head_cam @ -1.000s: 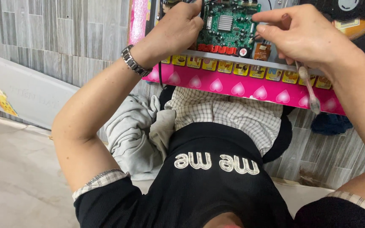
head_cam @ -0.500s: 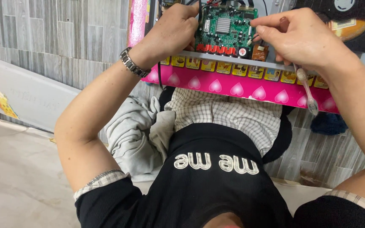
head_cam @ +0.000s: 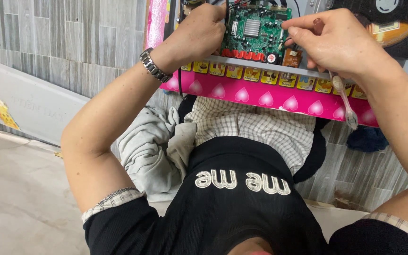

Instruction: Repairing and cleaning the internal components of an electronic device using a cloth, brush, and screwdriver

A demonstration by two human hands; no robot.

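A green circuit board (head_cam: 256, 33) with a silver heat sink, black cylinders and a red connector strip sits on a pink table edge (head_cam: 279, 101). My left hand (head_cam: 199, 33) grips the board's left side; a metal watch (head_cam: 154, 66) is on that wrist. My right hand (head_cam: 338, 40) pinches at the board's right edge beside a small brown board (head_cam: 292, 57). A translucent toothbrush (head_cam: 344, 101) hangs down from that hand, head lowest.
The pink table carries yellow picture tiles and heart shapes. Grey and checked cloth (head_cam: 166, 146) lies under it against a wood-pattern wall (head_cam: 72, 42). A white panel (head_cam: 29, 108) leans at the left. A dark disc-shaped object (head_cam: 393, 19) lies top right.
The view has shifted slightly, so board and hands sit a little higher and further right. My right fingertips have moved closer to the board's right edge. Both grips are unchanged.
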